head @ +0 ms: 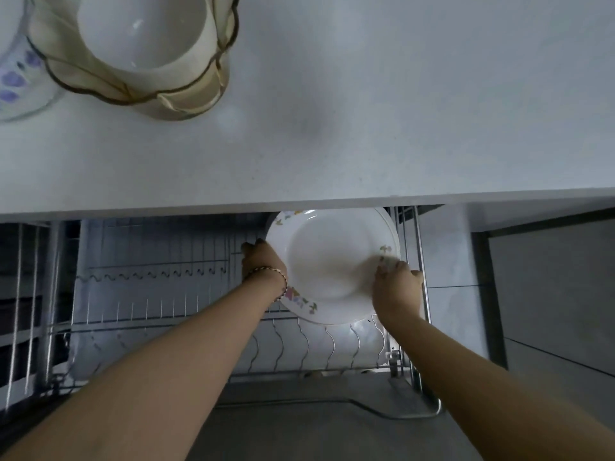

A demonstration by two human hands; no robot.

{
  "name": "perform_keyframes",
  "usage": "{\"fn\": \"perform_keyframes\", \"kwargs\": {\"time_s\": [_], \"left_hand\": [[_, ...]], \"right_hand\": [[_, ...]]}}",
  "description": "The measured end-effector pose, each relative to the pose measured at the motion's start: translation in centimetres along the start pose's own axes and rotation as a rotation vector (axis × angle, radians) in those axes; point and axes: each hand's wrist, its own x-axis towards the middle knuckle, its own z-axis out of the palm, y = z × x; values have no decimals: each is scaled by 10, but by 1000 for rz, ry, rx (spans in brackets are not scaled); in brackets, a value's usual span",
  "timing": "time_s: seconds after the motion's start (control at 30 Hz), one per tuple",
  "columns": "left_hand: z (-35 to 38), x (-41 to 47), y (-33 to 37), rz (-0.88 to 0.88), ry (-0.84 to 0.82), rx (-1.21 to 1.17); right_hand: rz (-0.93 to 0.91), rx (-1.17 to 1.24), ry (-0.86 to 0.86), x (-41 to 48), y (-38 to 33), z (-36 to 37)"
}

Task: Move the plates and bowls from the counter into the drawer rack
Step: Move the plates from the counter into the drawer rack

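A white plate with small flower prints (327, 261) stands tilted in the right end of the wire drawer rack (159, 294), below the counter edge. My left hand (261, 261), a thin bracelet on its wrist, grips the plate's left rim. Over at the lower right rim my right hand (396, 287) holds it, fingers on the plate's face. A second white rim shows just behind the plate. On the counter (366, 111) at the top left sits a stack of bowls (139, 44), a white one nested inside amber glass ones.
A glass vessel with purple flower prints (16, 71) stands at the counter's far left edge. Wavy wire dividers (299, 344) run along the rack's front row. The drawer's metal frame (419, 294) borders the plate on the right. Grey cabinet fronts lie further right.
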Motion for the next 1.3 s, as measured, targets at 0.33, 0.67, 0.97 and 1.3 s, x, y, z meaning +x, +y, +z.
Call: {"fn": "perform_keyframes", "kwargs": {"time_s": [0.33,0.67,0.97,1.3], "left_hand": [[20,-7,-7,11,-130,-421],[-5,-40,-2,-70,-159,-37],[-43,-178,112,445,-242,323],[-18,-321,297,449,-214,-207]], "right_hand": [[56,154,-51,-15,10,9],[-75,-245,-308,-14,14,-41],[-404,-523,-442,-12,42,-220],[-494,-502,-171,38,102,-444]]}}
